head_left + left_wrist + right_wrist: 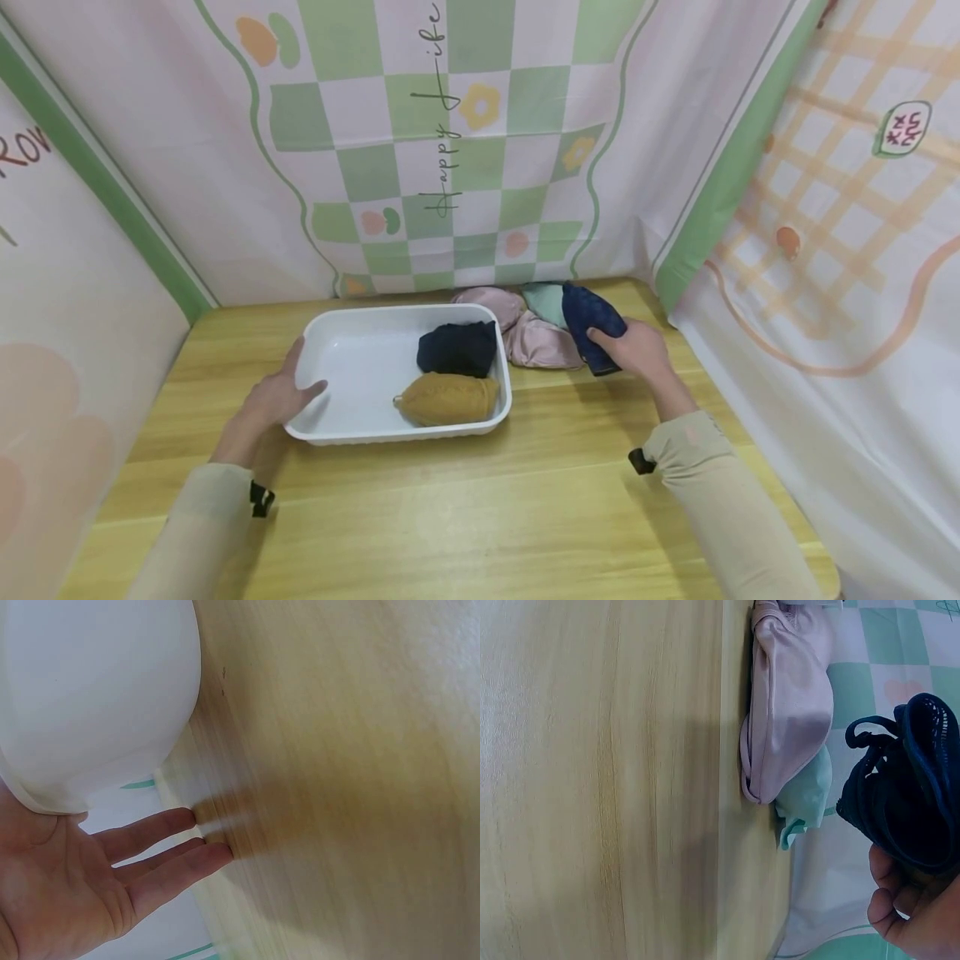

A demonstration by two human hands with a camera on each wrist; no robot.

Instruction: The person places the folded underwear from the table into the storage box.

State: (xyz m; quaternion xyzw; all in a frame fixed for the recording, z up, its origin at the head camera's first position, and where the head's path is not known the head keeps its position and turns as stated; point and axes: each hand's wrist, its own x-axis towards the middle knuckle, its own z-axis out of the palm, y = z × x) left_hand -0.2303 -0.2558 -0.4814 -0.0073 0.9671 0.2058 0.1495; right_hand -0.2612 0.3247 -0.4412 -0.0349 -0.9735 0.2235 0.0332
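A navy folded bra point(592, 323) with lace and a strap is held up by my right hand point(637, 348), thumb on its near face. In the right wrist view the navy bra point(915, 787) hangs clear of the table. Beside it lie pink satin bras point(542, 342) and a mint one point(545, 302), partly hidden. My left hand point(273, 398) rests at the left end of a white tray point(397, 435), thumb over the rim. In the left wrist view its fingers point(180, 870) stretch straight outside the tray. A black folded garment point(456, 348) and a mustard folded bra point(448, 400) lie at the tray's right end.
The wooden table point(450, 517) reaches back to a hanging printed curtain point(480, 167). More printed cloth walls point(840, 250) stand along the left and right sides. The pink bras lie close against the tray's right rim.
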